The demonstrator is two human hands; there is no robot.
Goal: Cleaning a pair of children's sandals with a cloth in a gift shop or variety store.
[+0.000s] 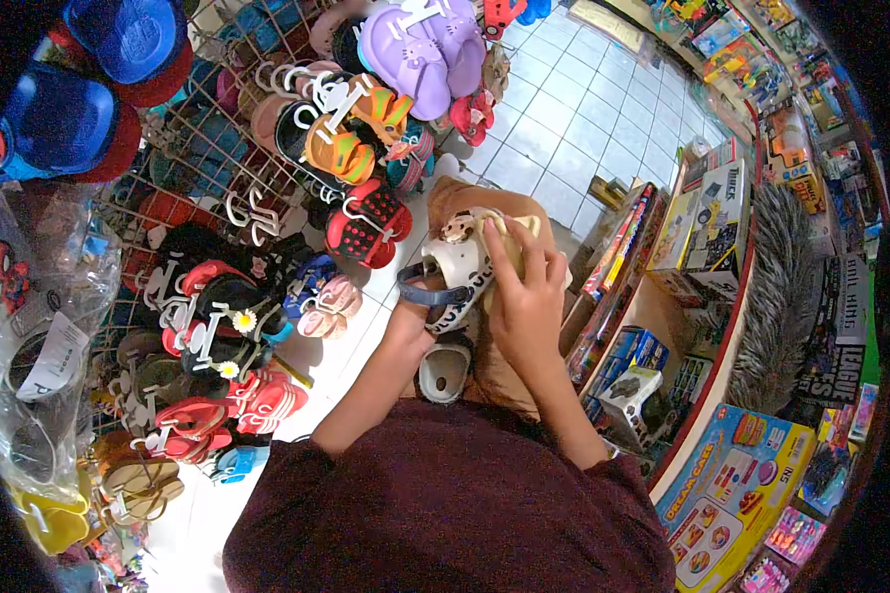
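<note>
A white foam clog (pixel 456 263) with dark lettering, a cartoon-animal charm and a dark heel strap (pixel 437 296) is held above my lap. My left hand (pixel 426 289) supports it from the heel end, partly hidden by the strap and inside the shoe's opening. With spread fingers, my right hand (pixel 528 289) presses a pale yellow cloth (pixel 523 233) against the clog's toe side. A second pale clog (pixel 445 370) lies closer to my body, between my forearms. Brown trousers (pixel 500 356) cover my legs under the shoes.
On the left, a wire rack (pixel 193 170) carries several hanging sandals, including purple ones (pixel 423 59) and red spotted ones (pixel 367 222). Plastic bags (pixel 44 311) hang nearby. To the right, a red-edged shelf (pixel 701 415) holds boxed toys (pixel 701 222). Pale floor tiles (pixel 556 104) stretch ahead.
</note>
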